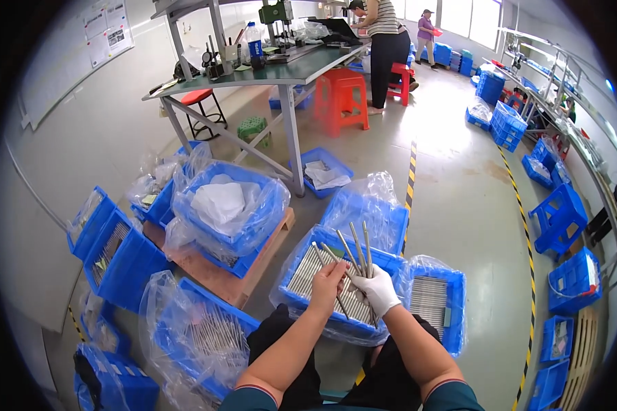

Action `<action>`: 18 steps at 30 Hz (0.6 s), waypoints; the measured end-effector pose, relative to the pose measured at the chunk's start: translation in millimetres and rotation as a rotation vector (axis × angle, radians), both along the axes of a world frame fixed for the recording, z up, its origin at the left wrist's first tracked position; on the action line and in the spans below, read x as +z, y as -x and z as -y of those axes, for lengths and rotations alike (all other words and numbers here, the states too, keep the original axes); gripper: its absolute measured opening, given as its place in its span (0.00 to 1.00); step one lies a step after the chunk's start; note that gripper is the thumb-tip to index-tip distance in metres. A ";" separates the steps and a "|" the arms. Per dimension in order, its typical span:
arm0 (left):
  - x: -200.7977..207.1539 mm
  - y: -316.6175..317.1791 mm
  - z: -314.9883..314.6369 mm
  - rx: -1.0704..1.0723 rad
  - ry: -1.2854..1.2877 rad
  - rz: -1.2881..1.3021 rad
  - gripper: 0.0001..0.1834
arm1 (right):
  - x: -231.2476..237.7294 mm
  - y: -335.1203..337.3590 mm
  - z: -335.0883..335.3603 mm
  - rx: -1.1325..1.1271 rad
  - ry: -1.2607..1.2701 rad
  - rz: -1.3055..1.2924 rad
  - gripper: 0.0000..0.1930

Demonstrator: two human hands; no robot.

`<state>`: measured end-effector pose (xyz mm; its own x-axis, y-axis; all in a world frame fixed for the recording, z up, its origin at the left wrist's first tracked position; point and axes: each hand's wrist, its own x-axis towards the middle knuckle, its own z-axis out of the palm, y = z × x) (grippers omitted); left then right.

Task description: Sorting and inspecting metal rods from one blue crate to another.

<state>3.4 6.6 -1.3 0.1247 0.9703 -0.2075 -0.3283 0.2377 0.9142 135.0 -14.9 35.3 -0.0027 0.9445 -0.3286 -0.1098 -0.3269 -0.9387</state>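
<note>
My left hand (329,282), bare, is curled around the lower ends of a few thin metal rods (353,252), and my right hand (377,291), in a white glove, is closed on the same bunch just beside it, so both hands meet over the blue crate (308,301) in front of my knees. The rods fan upward and away from me, their long axes pointing off toward the far end of the crate, tips spread apart. Beneath my hands the crate, lined with clear plastic, holds a flat layer of like rods lying crosswise. Right of that crate sits a second blue crate (435,301) with more rods; beyond it a third, its plastic liner (373,198) bunched up. How many rods I hold I cannot tell; my fingers hide their lower ends.
</note>
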 end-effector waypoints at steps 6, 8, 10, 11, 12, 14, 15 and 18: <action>-3.7 4.7 5.5 -0.017 0.058 0.172 0.15 | -3.0 5.5 2.5 -0.019 0.007 -0.037 0.09; -3.4 3.1 4.3 0.018 0.021 0.064 0.16 | 3.3 7.4 2.1 -0.018 0.030 -0.039 0.08; -4.0 2.4 3.1 0.018 -0.024 0.029 0.14 | -0.8 7.9 0.6 -0.039 -0.019 -0.034 0.09; -3.4 2.0 3.5 -0.019 0.004 0.123 0.13 | 2.8 6.4 1.6 -0.046 -0.001 -0.037 0.09; 0.2 2.3 2.6 -0.051 0.031 0.215 0.13 | 1.6 4.8 0.6 -0.038 0.014 -0.046 0.09; 7.3 1.0 1.3 -0.072 0.094 0.297 0.13 | 6.1 2.2 1.2 -0.039 0.054 -0.119 0.08; 9.9 0.2 -1.1 -0.075 0.124 0.378 0.13 | 6.1 1.7 -1.0 -0.021 0.067 -0.099 0.07; 5.7 -1.7 2.6 -0.069 0.077 0.316 0.14 | 4.4 2.3 -1.5 -0.017 0.078 -0.126 0.07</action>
<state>5.2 4.0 4.3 0.2594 0.9403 -0.2203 -0.5736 0.3335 0.7482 132.8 -13.4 39.7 -0.0331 0.9165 -0.3987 -0.2314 -0.3951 -0.8890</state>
